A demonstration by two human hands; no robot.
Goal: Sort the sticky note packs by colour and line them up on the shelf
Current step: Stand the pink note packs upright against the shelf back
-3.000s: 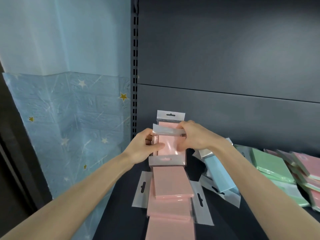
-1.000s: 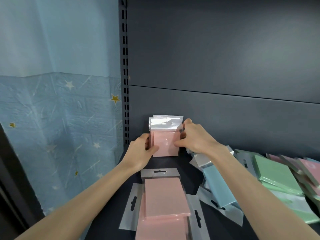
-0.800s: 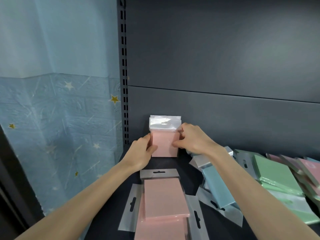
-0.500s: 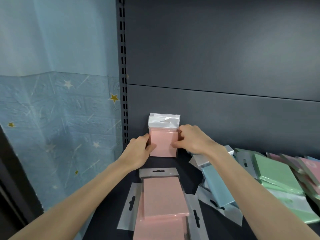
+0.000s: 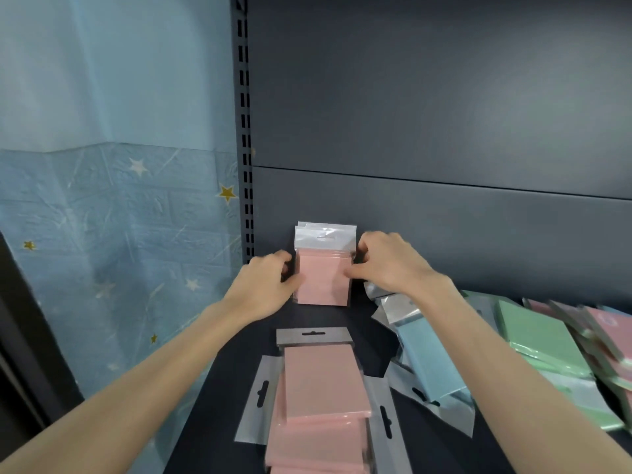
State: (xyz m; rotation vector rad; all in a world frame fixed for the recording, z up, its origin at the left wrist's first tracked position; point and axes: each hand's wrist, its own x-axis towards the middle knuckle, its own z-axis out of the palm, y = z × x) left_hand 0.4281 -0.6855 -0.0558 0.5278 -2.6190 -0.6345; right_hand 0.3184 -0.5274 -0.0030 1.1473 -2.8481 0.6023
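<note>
Against back panel (image 5: 444, 241), pink packs (image 5: 323, 285) between fingers (image 5: 354, 273)

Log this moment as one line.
pink packs upright at back panel | left hand holds left edge | right hand holds right edge

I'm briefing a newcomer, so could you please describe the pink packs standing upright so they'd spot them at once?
Find the shelf's dark back panel, beside the slotted post at its left. At its foot, the left hand and right hand hold the upright pink packs. They alone stand on edge; the other pink packs lie flat in front.
</note>
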